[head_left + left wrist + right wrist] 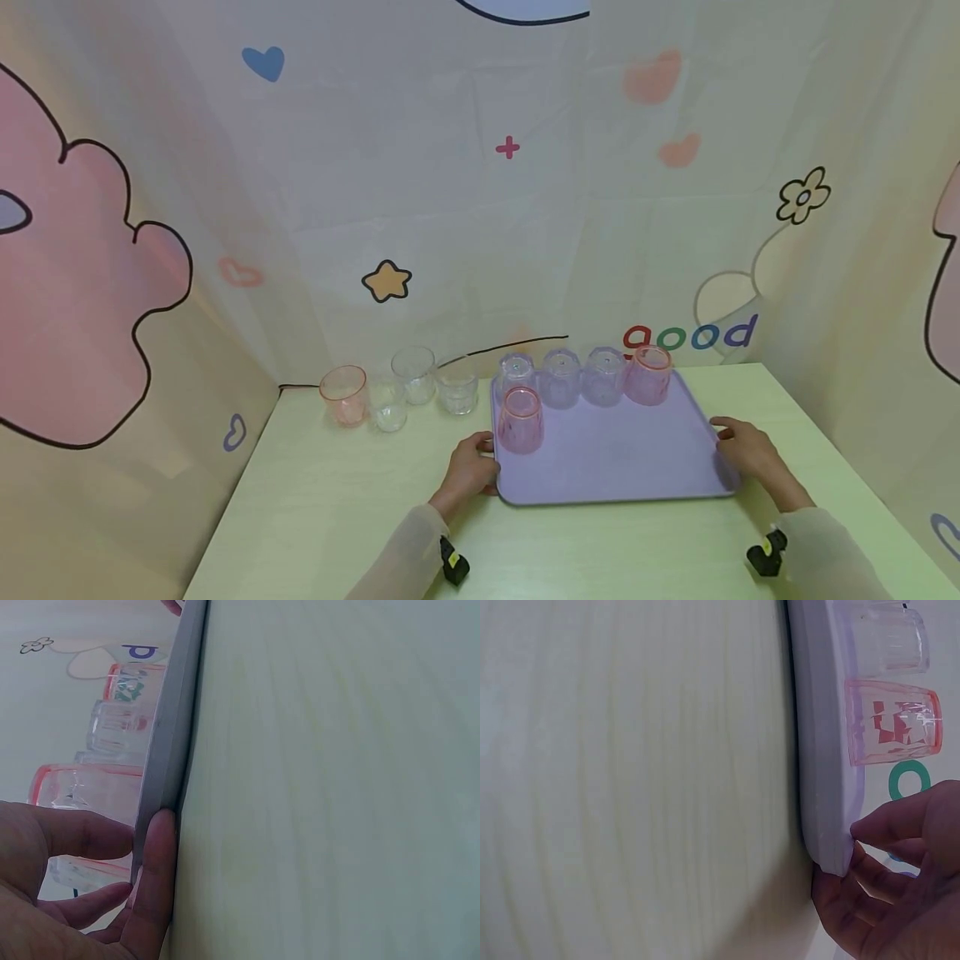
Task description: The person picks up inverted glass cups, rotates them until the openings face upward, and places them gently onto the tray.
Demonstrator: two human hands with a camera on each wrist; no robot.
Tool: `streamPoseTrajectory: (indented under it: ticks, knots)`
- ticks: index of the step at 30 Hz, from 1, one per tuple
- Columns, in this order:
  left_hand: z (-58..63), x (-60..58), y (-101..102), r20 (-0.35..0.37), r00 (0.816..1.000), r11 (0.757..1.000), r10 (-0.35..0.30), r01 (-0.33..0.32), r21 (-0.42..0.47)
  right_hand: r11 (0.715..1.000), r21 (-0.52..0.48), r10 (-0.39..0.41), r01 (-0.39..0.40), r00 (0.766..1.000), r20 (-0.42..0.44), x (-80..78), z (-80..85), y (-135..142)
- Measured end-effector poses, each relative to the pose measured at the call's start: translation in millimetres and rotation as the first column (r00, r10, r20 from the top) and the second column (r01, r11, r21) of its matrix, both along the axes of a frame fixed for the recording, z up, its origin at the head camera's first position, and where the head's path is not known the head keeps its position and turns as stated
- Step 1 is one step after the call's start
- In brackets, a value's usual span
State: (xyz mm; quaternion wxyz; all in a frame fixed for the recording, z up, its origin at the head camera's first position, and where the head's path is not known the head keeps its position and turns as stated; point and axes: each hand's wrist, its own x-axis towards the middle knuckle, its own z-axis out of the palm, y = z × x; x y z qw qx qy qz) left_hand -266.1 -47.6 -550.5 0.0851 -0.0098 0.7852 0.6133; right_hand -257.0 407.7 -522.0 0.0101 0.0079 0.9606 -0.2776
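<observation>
A lilac tray (615, 467) lies on the table, and both hands are at its sides. My left hand (471, 468) grips the left edge, thumb over the rim and fingers (156, 874) against the outer side. At the opposite edge, my right hand (752, 450) pinches the rim near the front corner, with some fingers (840, 900) under it. A pink glass (521, 423) stands upside down at the tray's left. Along the back edge are three clear glasses (560, 381) and another pink glass (648, 377), also mouth down.
Left of the tray, upright on the table (315, 500), stand a pink-rimmed glass (345, 398) and several clear glasses (388, 408). A printed cloth (450, 192) hangs right behind the table and along both sides.
</observation>
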Motion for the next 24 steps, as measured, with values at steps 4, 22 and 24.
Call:
streamPoseTrajectory:
  ticks: [4,22,24]
  knots:
    - [0.5,0.0,0.3,-0.001,1.000,1.000,0.000,0.000,-0.004,1.000,-0.010,-0.003,0.003,1.000,-0.003,-0.7,0.3,1.3]
    - [9.0,10.3,-10.0,-0.085,0.995,0.998,-0.044,0.040,-0.046,0.992,-0.120,-0.031,0.033,0.999,0.015,-4.4,-4.2,5.0]
    - [12.3,11.9,-13.9,-0.124,0.991,0.996,-0.052,0.042,-0.081,0.991,-0.129,-0.029,0.032,0.999,0.022,-4.8,-4.6,5.6]
